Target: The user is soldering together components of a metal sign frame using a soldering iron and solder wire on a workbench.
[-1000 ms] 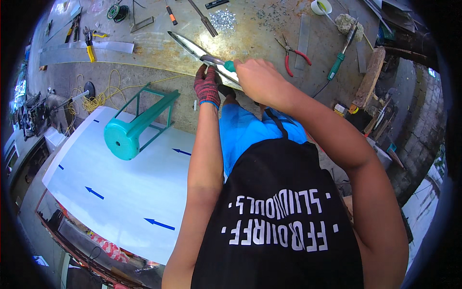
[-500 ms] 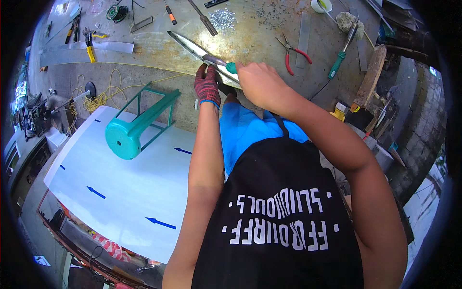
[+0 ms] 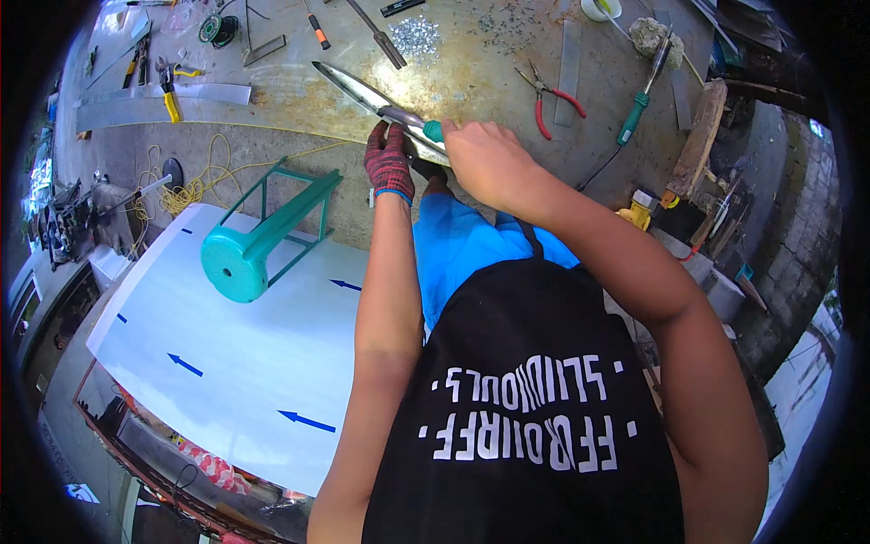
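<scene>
Barely any chg in last sec: R hand (image 3: 489,163) wrapped round green-handled tool (image 3: 433,131), shaft over shiny metal piece (image 3: 349,84) at table's (image 3: 281,113) near edge; gloved L hand (image 3: 390,165) part-curled there, grip unclear. Work prob. mid-pass, same spot.

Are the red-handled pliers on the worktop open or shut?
Open: the red-handled pliers lie with handles splayed and jaw tips apart.

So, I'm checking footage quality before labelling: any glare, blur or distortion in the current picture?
Head view: bright glare on the worktable beside the shiny strip; head view: fisheye bowing and blackened corners; head view: gloved left hand shows no obvious motion blur.
</scene>
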A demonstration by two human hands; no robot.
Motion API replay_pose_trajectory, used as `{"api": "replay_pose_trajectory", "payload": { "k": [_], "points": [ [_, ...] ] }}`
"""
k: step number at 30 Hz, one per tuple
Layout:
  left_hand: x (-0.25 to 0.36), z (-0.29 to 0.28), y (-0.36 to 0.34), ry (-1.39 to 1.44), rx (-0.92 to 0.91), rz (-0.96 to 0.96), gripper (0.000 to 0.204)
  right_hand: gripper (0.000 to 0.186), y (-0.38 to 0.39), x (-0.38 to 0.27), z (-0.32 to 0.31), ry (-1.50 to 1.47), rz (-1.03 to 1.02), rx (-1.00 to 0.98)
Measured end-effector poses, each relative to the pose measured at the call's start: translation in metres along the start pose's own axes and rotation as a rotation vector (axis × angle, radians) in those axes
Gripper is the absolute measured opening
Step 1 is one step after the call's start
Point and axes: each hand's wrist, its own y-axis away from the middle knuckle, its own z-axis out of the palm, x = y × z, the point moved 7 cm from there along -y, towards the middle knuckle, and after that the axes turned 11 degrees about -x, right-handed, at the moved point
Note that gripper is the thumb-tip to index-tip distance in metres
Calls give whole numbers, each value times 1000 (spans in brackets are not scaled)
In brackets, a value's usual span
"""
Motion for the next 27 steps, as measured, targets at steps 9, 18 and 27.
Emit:
{"api": "replay_pose_trajectory", "payload": {
  "k": [9,18,27],
  "points": [
    [-3,-6,-6,-45,-53,-9,47,34,2,2,1,-12,6,-24],
    [9,2,6,14,-17,17,42,37,69,29,-37,-208,17,137],
    [-15,-9,-12,-18,-112,-8,52,35,172,155,-61,-425,202,653]
  ]
}}
